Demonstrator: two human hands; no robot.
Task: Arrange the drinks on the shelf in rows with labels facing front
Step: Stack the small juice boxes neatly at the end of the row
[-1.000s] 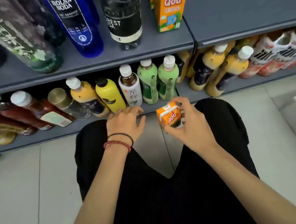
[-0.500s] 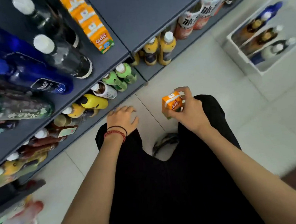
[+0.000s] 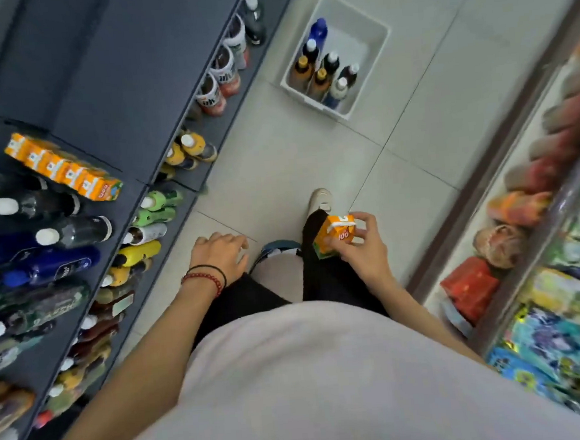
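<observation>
My right hand (image 3: 364,249) grips a small orange Qoo juice carton (image 3: 337,235) above my right leg, away from the shelves. My left hand (image 3: 220,254) hangs over the floor with relaxed fingers and holds nothing. On the grey upper shelf (image 3: 122,104) at the left stands a row of matching orange cartons (image 3: 63,167), with dark and blue soda bottles (image 3: 49,236) beside them. Below, the bottom shelf (image 3: 203,126) holds green bottles (image 3: 159,208), a yellow bottle (image 3: 140,252) and yellow-capped bottles (image 3: 191,149).
A white bin (image 3: 371,32) with several bottles sits on the tiled floor ahead. A rack of colourful snack packets (image 3: 541,253) lines the right side. My feet and black trousers fill the aisle between the two racks.
The view has swung right and risen, so the shelves now run along the left. My right hand has carried the carton away from the bottom shelf. My left hand has left the shelf edge.
</observation>
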